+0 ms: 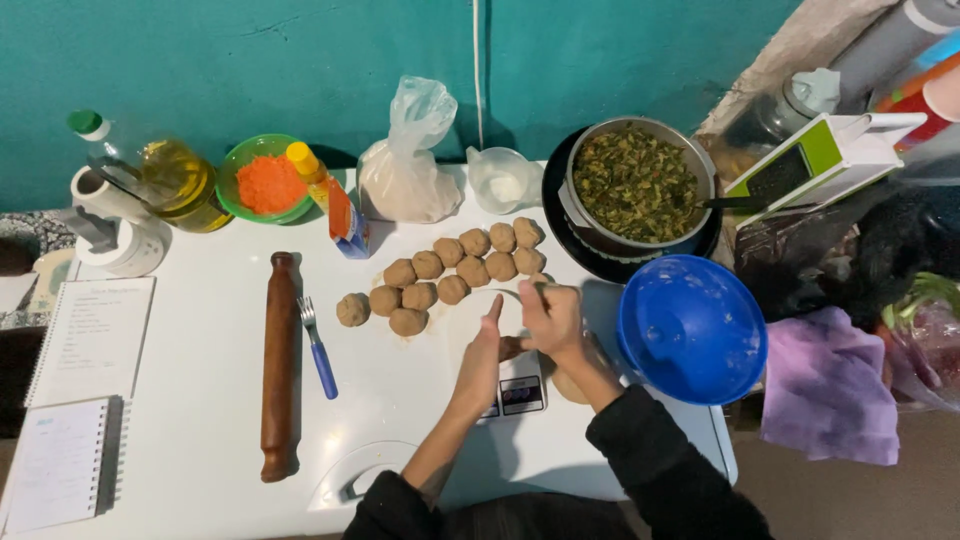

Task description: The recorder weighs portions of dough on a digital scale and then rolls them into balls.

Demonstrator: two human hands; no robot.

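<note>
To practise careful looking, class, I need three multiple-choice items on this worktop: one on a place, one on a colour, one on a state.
1. Where do the round brown dough balls lie?
A. In the large plastic bowl
B. On the white table, between the blue-handled metal fork and the round metal pot
C. On a spiral notebook

2. What colour is the large plastic bowl on the right?
A. Red
B. Yellow
C. Blue

3. In what state is the round metal pot?
A. Uncovered and filled with chopped greens
B. Shut under a lid
C. Empty

Answers: 1 B, the balls sit in rows on the bare tabletop between the two; 2 C, it is blue all over; 3 A, the green filling shows and no lid is on it.
</note>
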